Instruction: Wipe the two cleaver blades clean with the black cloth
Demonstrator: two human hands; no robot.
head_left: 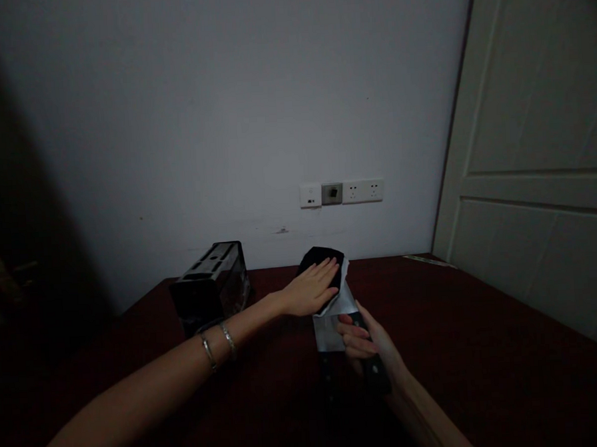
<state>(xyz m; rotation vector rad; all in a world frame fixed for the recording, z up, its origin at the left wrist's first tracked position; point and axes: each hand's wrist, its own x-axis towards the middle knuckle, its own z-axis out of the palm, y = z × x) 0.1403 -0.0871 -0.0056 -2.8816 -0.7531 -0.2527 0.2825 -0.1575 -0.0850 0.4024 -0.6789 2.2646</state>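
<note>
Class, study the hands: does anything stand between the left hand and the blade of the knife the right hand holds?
Yes: a dark cloth lies under the left hand, covering the far part of the blade; the near part is bare.

The flat left hand (pixel 309 293) hides much of a black covering (pixel 320 254), whose material is too dark to tell, and that covering conceals the far part of the cleaver (pixel 347 302). Curled fingers of the right hand (pixel 369 343) hide part of its handle. A second blade (pixel 328 335) on the near side is partly overlapped by the first, and its dark handle (pixel 326 372) fades into the tabletop (pixel 448 322). Both forearms run out of the picture at the near edge. The black block (pixel 202 295) on the left does not show its inside. The door (pixel 532 191) is cut off on the right; shapes at far left (pixel 3 272) are lost in gloom.
</note>
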